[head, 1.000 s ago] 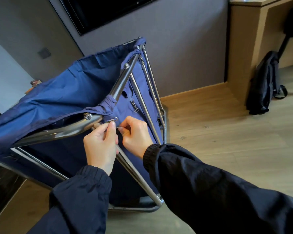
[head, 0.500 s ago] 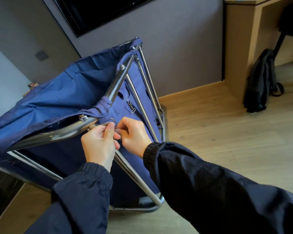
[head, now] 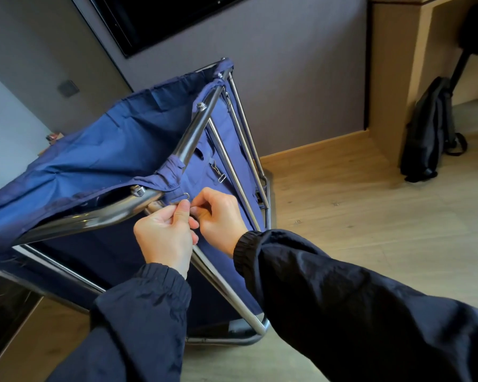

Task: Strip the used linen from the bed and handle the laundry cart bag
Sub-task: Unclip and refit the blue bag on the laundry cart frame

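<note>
Navy laundry bag (head: pixel 94 166) hangs on the chrome cart frame (head: pixel 89 220) at left, its loops wrapped over the top rail. Left hand (head: pixel 163 238) pinches the bag's corner strap (head: pixel 175 199) just under the rail, beside a small metal hook (head: pixel 187 196). Right hand (head: pixel 221 219), touching the left, seems to pinch the same strap's end. Dark backpack (head: pixel 428 133) leans against a wooden desk (head: pixel 389 78) at far right.

No legible text, label, brand, number or sign anywhere: none on the blue laundry bag (head: pixel 94 161), the metal cart frame (head: pixel 194 133), the dark wall screen (head: pixel 163 15) at far left, or the black backpack (head: pixel 428 133) at far right.
</note>
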